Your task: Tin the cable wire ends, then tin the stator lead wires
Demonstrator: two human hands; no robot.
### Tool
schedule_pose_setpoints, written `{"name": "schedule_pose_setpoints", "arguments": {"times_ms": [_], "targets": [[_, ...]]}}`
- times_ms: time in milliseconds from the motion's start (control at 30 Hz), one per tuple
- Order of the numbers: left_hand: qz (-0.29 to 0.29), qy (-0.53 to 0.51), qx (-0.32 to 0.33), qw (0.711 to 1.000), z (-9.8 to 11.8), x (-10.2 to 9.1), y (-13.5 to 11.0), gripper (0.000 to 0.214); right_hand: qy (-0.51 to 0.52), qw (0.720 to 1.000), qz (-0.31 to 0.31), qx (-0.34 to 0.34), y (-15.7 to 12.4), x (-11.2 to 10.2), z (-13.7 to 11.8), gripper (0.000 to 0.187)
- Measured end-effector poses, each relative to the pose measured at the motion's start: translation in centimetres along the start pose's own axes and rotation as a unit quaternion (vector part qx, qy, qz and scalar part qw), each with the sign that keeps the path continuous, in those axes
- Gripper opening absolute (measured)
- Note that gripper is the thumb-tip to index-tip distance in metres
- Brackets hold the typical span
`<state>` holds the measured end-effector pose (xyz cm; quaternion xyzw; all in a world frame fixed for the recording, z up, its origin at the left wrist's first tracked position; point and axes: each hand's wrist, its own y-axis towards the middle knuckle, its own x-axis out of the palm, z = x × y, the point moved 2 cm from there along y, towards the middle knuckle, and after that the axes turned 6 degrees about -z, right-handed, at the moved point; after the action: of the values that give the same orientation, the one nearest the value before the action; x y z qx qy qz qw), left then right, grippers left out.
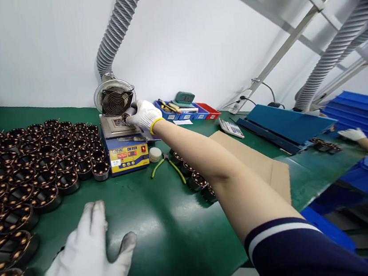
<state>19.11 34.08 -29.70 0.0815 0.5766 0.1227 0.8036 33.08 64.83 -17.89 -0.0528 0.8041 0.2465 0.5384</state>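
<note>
Leftmost, rows of copper-wound coils (24, 175) cover the green table (155, 231). Beside them, the left hand (85, 262), in a white glove, lies flat and spread on the table, gripping nothing. Further right, the blue solder pot (125, 147) stands under a round fan (115, 98). Over its top plate, the gloved right hand (144, 114) pinches what seems to be a small coil (125, 117); its axis is too hidden to tell. Green-handled cutters (168, 162) lie beside the pot, handles pointing toward the person.
</note>
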Motion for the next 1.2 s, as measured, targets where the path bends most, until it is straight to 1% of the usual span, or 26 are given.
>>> {"name": "schedule_pose_setpoints", "arguments": {"times_ms": [67,133,200,233,300,333,400,433,500,600,667,733,833,1000,1100,1200], "targets": [[0.015,0.065,0.049,0.997,1.5,-0.1,0.4,0.065,-0.002,1.000,-0.001,0.003,0.1,0.0,0.0,0.038],[0.044,0.099,0.119,0.987,2.5,0.0,0.5,0.060,-0.001,1.000,0.001,0.003,0.1,0.0,0.0,0.039],[0.073,0.108,0.169,0.977,2.8,0.3,0.6,0.059,0.004,1.000,0.004,0.000,0.2,-0.1,0.1,0.037],[0.084,0.111,0.177,0.974,2.7,0.4,0.7,0.058,0.005,1.000,0.005,-0.002,0.3,-0.1,0.1,0.036],[0.094,0.120,0.150,0.977,2.4,0.2,1.0,0.052,0.002,1.000,0.007,-0.001,0.3,-0.2,0.1,0.034],[0.092,0.126,0.120,0.980,2.1,0.0,1.1,0.049,-0.002,1.000,0.006,0.000,0.3,-0.2,0.1,0.033],[0.070,0.143,0.049,0.986,1.5,-0.5,1.5,0.043,-0.009,1.000,0.002,0.000,0.2,-0.1,0.0,0.033],[0.053,0.149,0.017,0.987,1.3,-0.8,1.6,0.041,-0.011,1.000,-0.001,-0.002,0.1,-0.1,-0.1,0.033],[0.005,0.146,-0.027,0.989,0.9,-1.2,1.8,0.040,-0.013,1.000,-0.002,-0.003,0.0,0.0,-0.2,0.036],[-0.072,0.112,-0.073,0.988,0.7,-1.3,1.8,0.040,-0.018,1.000,0.003,0.006,0.0,-0.1,-0.4,0.037],[-0.103,0.094,-0.095,0.986,0.8,-1.1,1.7,0.042,-0.017,1.000,0.007,0.009,0.1,-0.4,-0.5,0.036],[-0.108,0.092,-0.095,0.985,0.9,-1.0,1.7,0.043,-0.014,1.000,0.010,0.006,0.2,-0.8,-0.6,0.036],[-0.100,0.104,-0.062,0.988,1.3,-0.7,1.8,0.041,-0.012,1.000,0.008,0.005,0.2,-1.1,-0.7,0.037],[-0.102,0.104,-0.018,0.989,1.8,-0.1,1.8,0.035,-0.014,1.000,0.007,0.013,0.0,-0.4,-0.7,0.036],[-0.104,0.108,-0.019,0.989,2.0,-0.2,2.1,0.034,-0.002,1.000,0.016,0.008,0.0,-0.3,-0.6,0.034],[-0.109,0.095,-0.026,0.989,1.8,-0.4,2.5,0.038,0.029,0.999,0.033,0.000,0.0,-1.5,-0.3,0.032]]}}
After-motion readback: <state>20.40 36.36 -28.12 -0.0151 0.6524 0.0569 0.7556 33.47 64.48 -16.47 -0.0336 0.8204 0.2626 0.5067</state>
